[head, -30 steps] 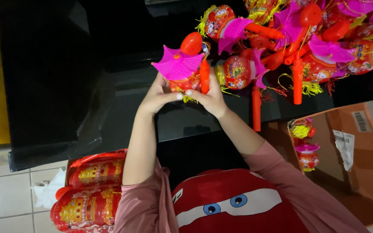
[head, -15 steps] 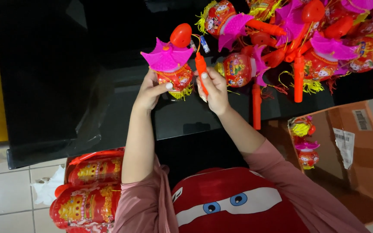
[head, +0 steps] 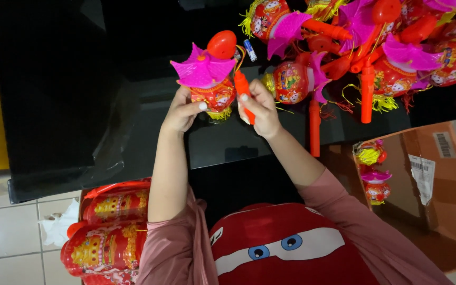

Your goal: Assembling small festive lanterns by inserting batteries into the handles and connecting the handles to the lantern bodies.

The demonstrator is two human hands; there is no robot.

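black tabletop (head: 106, 132), toy pile (head: 376, 47) at its far right edge. left hand (head: 181, 112) now cups the lantern (head: 213, 95), lifted higher; right hand (head: 257, 108) has closed round its orange handle (head: 243, 89), gripping firmly.

A glossy black table (head: 228, 142) carries a heap of red-and-pink toy lanterns (head: 376, 47) and a small battery (head: 249, 50).

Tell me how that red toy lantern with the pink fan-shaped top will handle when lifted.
The red toy lantern with the pink fan-shaped top probably feels light: the left hand steadies it with fingertips alone. Its thin pink top and yellow fringe look flimsy. Its round body would likely roll if set down.
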